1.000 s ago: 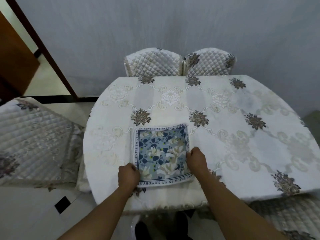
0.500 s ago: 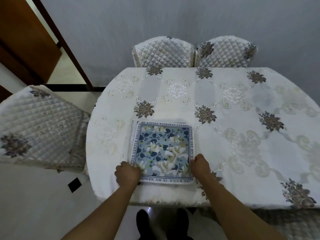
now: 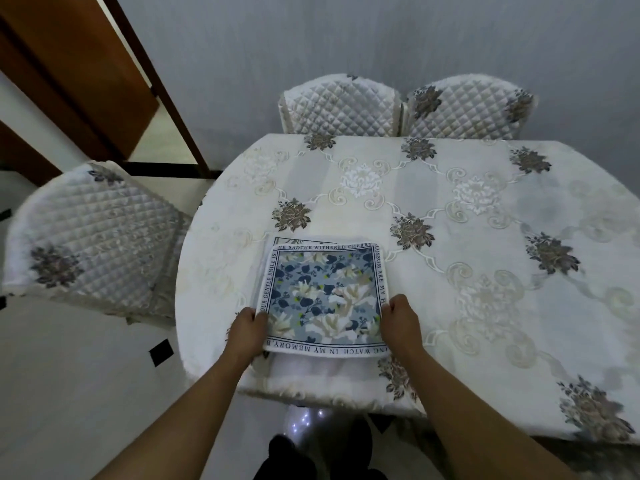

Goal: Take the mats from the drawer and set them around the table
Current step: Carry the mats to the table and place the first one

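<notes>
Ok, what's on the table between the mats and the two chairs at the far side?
Head view: nothing. Between the stacked mats and the two quilted chairs, only bare floral tablecloth shows. No mat is laid there yet.

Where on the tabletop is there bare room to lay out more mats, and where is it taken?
Only the near edge is taken: both hands, left and right, grip the stack of mats there. The table shows bare cloth in front of the two far chairs, along the curved end beside the left chair, and across the whole right half.
</notes>
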`<state>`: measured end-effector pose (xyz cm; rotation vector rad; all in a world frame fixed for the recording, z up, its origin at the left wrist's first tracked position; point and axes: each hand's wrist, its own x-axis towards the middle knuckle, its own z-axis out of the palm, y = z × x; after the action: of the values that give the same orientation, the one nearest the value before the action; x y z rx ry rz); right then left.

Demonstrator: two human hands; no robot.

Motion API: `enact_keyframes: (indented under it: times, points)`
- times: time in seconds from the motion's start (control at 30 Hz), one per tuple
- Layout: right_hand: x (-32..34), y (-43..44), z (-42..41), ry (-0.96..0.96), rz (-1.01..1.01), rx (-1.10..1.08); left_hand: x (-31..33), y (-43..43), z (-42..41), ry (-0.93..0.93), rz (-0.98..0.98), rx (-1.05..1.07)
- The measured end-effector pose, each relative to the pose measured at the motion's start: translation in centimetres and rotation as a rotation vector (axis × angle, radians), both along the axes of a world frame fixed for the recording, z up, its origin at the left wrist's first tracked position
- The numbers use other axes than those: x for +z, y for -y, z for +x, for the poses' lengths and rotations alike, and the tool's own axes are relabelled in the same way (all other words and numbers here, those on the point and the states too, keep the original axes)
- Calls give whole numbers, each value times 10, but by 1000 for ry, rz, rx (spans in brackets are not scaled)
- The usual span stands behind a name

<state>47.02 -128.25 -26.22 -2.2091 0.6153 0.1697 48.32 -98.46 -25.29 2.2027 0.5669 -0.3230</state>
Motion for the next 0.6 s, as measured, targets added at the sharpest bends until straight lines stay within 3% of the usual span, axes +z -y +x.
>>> enact_keyframes:
  times: [0.23, 0.6]
  points:
    - [27, 10, -17, 134, -92, -70, 32, 20, -24, 255, 32, -124]
    - [83, 50, -99, 207, -261, -225, 69, 57, -59, 374, -99, -301]
